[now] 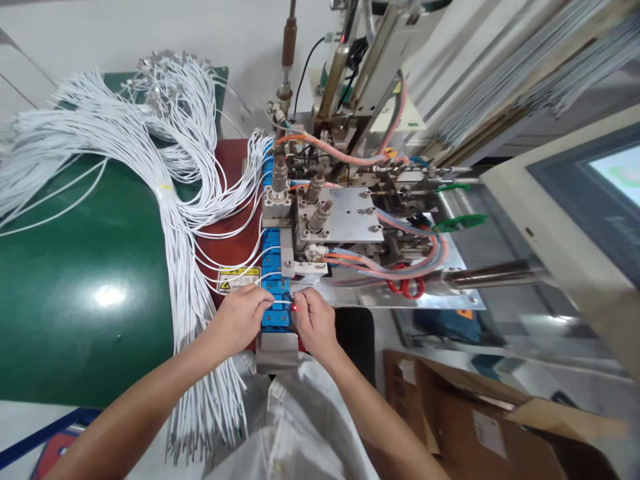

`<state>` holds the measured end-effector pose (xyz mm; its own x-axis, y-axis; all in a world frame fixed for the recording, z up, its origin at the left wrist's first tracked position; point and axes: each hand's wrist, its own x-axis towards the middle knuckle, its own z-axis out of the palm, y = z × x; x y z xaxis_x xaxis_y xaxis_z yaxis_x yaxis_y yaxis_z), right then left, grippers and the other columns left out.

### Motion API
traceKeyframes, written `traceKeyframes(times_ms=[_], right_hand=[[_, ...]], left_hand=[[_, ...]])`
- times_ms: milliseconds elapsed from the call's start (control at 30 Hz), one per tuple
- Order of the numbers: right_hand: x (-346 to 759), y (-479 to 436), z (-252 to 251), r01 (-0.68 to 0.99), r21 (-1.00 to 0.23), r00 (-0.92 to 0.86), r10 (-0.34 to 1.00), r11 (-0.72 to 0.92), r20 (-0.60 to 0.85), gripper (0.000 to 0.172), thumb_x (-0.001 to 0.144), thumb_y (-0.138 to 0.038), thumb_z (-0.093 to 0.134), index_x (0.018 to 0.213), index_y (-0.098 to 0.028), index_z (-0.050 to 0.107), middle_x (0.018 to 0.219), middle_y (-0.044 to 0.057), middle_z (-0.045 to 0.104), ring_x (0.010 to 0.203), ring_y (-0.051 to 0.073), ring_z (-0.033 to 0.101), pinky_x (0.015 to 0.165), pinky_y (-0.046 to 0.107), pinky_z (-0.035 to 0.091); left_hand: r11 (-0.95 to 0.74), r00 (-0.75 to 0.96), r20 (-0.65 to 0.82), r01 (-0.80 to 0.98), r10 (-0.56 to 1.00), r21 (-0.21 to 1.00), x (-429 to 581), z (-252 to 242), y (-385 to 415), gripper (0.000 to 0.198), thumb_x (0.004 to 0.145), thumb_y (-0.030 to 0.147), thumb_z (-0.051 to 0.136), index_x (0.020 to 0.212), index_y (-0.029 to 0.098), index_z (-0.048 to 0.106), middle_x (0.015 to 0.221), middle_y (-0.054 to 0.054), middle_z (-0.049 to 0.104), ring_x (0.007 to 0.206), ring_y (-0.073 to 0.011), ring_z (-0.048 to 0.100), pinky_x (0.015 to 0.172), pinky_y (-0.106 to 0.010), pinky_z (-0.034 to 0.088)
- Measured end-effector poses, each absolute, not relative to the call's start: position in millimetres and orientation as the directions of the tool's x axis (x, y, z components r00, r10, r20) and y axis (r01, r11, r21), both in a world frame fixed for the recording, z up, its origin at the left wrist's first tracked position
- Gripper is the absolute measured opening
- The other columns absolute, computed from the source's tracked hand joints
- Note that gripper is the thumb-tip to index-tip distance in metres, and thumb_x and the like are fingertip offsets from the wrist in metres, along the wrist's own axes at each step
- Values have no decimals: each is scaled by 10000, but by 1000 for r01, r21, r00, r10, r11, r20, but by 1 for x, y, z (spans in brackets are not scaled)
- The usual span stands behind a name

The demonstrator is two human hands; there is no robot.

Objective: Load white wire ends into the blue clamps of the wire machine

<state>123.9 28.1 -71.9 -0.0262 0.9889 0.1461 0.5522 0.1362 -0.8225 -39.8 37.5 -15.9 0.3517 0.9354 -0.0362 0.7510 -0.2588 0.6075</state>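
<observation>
Between my two hands a white cable (281, 302) is stretched across the blue fixture blocks (274, 259) at the machine's front. My left hand (246, 313) pinches the cable on the left side of the blocks. On the right, the fingers of my right hand (314, 320) close at the cable's other end, where a small red light shows; the tip itself is hidden. Further up the blue row, several other white cables lie in the slots. They lead left into a large bundle of white cables (175, 247) draped over the green table (90, 287).
The machine's metal plate (345, 217) and orange air hoses (360, 267) are just beyond my hands. A green-flanged wire spool (459, 208) sits to the right, near a display screen (595, 173). Cardboard boxes (465, 420) stand at lower right. A yellow warning label (239, 279) is beside the blocks.
</observation>
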Motion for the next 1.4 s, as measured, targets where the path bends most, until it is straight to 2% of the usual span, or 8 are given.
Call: traceKeyframes(times_ms=[267,400,533,633,800,933,1133,1400], right_hand=[[119,27,-76,497,-865,19,996,66,87,294,882,-273,353,599,-214,404,523,-41,404,497,118,404,513,248,324],[120,28,-76,452,-892,34,998,31,52,294,864,-303,388,586,-210,420,517,-41,415,505,118,403,515,248,326],[122,28,-76,273,-957,69,995,-94,-78,326,858,-379,402,586,-203,435,511,-47,412,501,111,398,498,235,344],[126,26,-76,192,-968,101,984,-161,-144,366,866,-446,372,606,-201,447,524,-46,410,504,113,407,497,234,355],[128,23,-75,339,-936,80,994,-94,-71,346,882,-413,351,644,-200,484,560,-29,471,538,125,454,541,243,367],[121,25,-73,448,-894,50,999,-20,2,331,879,-371,360,587,-217,396,526,-39,409,506,123,405,522,246,324],[114,26,-74,392,-920,60,998,-8,17,339,883,-340,334,565,-232,284,503,-55,328,480,118,348,499,243,286],[116,29,-78,377,-926,83,996,-19,13,356,856,-353,386,537,-215,308,506,-60,326,488,102,341,494,228,278]], left_hand=[[-317,384,-15,783,923,536,-40,-20,32,206,864,113,406,850,162,605,822,-52,626,794,-172,582,768,-305,463],[-379,445,-50,812,894,444,-38,-18,29,281,857,82,364,992,179,590,898,-60,581,815,-168,562,771,-295,465],[-456,510,-104,830,854,322,-37,-13,30,472,806,34,374,1165,290,540,907,-31,516,745,-152,529,713,-274,462],[-498,547,-90,809,832,312,-38,-13,31,534,781,11,372,1191,312,535,876,-27,481,715,-149,504,697,-269,455],[-515,565,-77,792,821,327,-38,-14,31,525,782,7,364,1188,287,544,861,-43,476,696,-163,495,680,-284,449],[-528,568,-107,808,816,261,-36,-12,30,501,782,16,360,1179,260,543,853,-49,490,674,-167,500,650,-278,453],[-585,612,-93,783,786,213,-39,-13,29,463,834,61,348,1209,277,513,896,-58,519,803,-200,539,731,-304,455],[-585,593,-132,805,795,93,-37,-8,31,471,807,45,397,1191,289,518,905,-43,521,746,-167,544,661,-268,470]])
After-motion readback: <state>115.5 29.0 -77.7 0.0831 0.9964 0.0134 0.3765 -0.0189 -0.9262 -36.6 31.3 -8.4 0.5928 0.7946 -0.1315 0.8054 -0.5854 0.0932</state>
